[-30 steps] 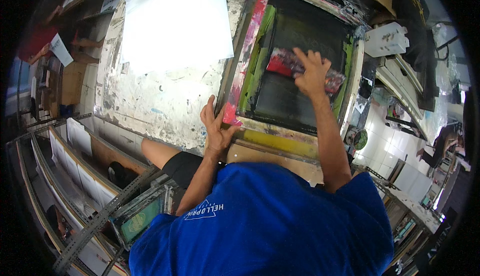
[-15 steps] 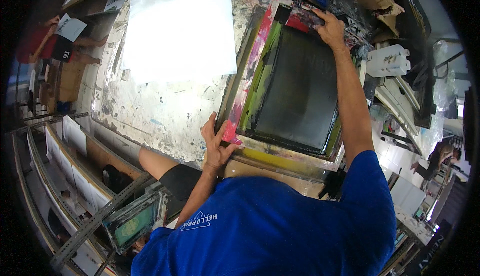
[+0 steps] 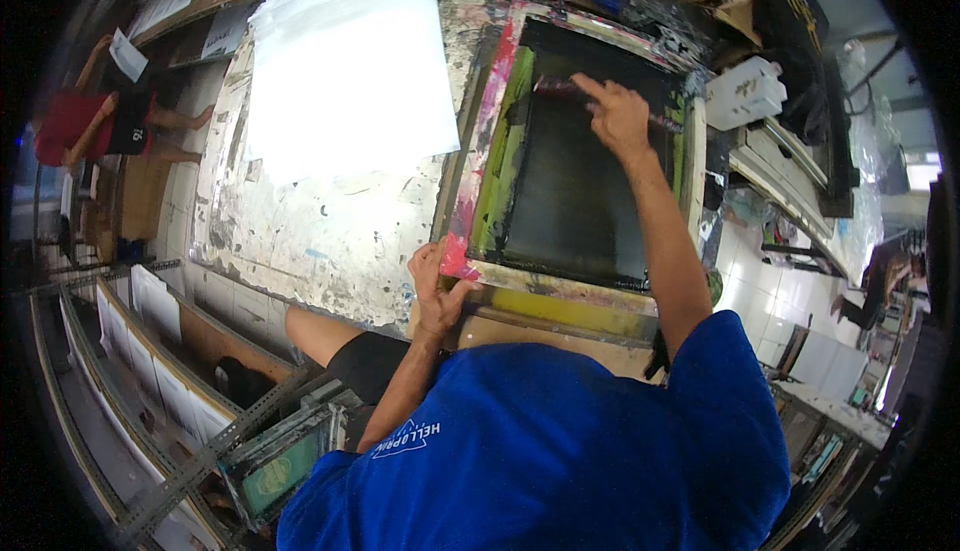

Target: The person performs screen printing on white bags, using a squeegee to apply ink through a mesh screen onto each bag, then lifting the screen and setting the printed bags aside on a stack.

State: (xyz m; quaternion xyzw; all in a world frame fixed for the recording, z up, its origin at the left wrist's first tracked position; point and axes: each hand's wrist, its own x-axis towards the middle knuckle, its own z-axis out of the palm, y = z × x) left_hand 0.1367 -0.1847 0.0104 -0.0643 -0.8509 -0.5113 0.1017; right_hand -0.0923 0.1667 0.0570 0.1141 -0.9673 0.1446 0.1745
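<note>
A paint-smeared screen-printing frame point(image 3: 478, 186) with a dark mesh point(image 3: 575, 201) lies on the stained work table point(image 3: 300, 241). My left hand point(image 3: 438, 286) grips the frame's near left corner, where the paint is pink. My right hand point(image 3: 617, 116) reaches out over the mesh and is closed on a long squeegee point(image 3: 556, 85) that lies across the far part of the screen. My blue shirt point(image 3: 560, 451) fills the lower middle of the view.
A stack of white sheets point(image 3: 350, 71) lies on the table left of the frame. A metal rack with white boards point(image 3: 140, 351) stands at lower left. A white plastic container point(image 3: 745, 91) sits at right. Another person in red point(image 3: 80, 126) is far left.
My right hand pushed the squeegee to the far edge of the screen, then drew it back a little toward me. My left hand has stayed on the frame corner.
</note>
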